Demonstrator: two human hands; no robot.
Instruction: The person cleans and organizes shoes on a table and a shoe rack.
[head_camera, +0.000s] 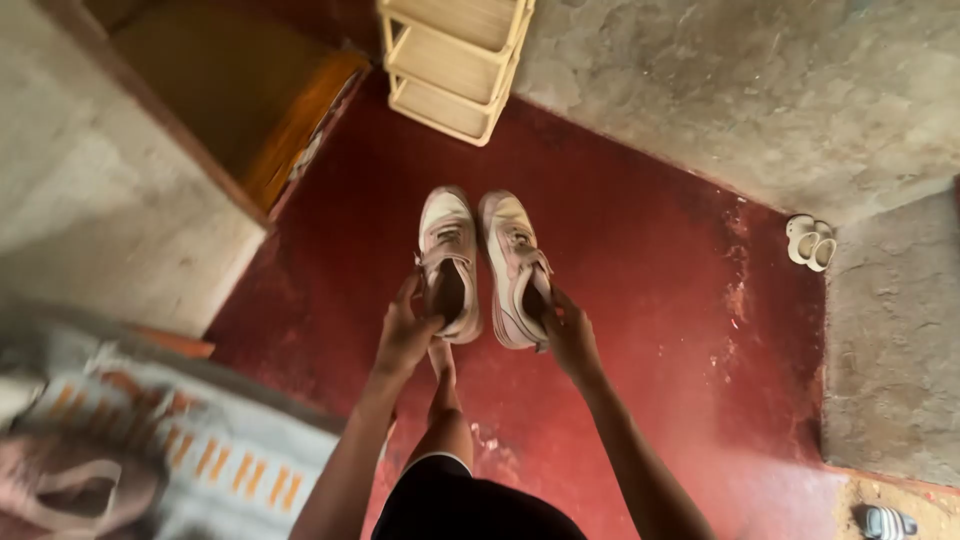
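I hold a pair of worn white sneakers above a red floor, toes pointing away from me. My left hand (405, 335) grips the heel of the left sneaker (447, 255). The heel of the right sneaker (512, 262) is gripped by my right hand (572, 335). The two shoes hang side by side, nearly touching, with their laces up. My bare leg and foot (443, 385) show below them.
A cream shoe rack (455, 65) stands at the far end of the red floor (650, 270). Rough concrete walls (750, 90) flank the floor. A small white pair of shoes (810, 243) lies right. A patterned cloth (200, 450) with another shoe (75, 490) lies lower left.
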